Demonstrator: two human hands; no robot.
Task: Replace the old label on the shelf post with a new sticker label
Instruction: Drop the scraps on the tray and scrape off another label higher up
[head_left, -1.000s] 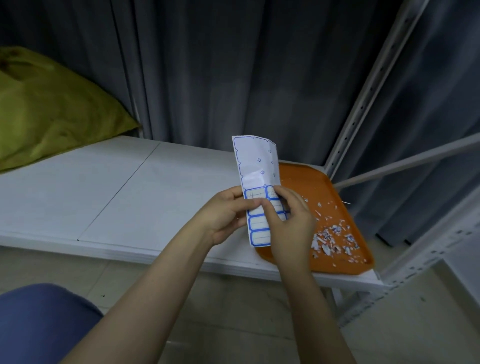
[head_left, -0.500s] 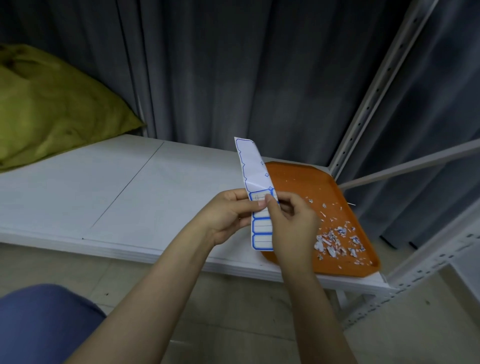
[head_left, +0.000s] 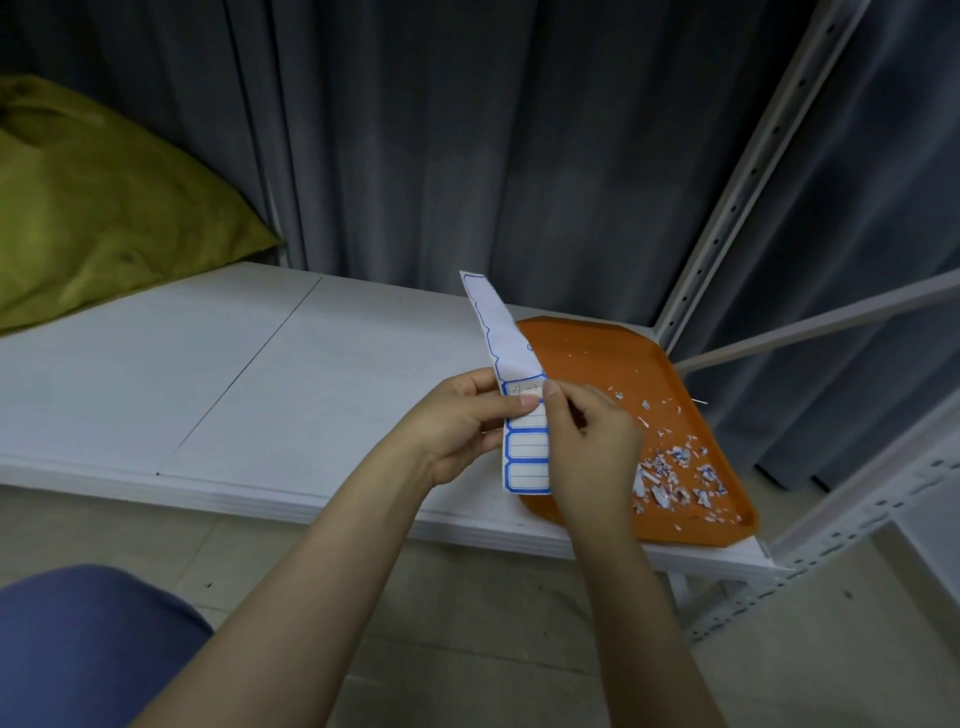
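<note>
Orange tray (head_left: 587, 340) w/ paper scraps (head_left: 675, 475) on white shelf (head_left: 208, 374), shelf post (head_left: 727, 208) behind, green bag (head_left: 93, 208) far left. Vs 1 s ago sticker sheet (head_left: 524, 415) turned more edge-on. Left hand (head_left: 457, 426) pinches sheet's left edge; right hand (head_left: 587, 447) fingertips closed on top label, hiding sheet's right side.
</note>
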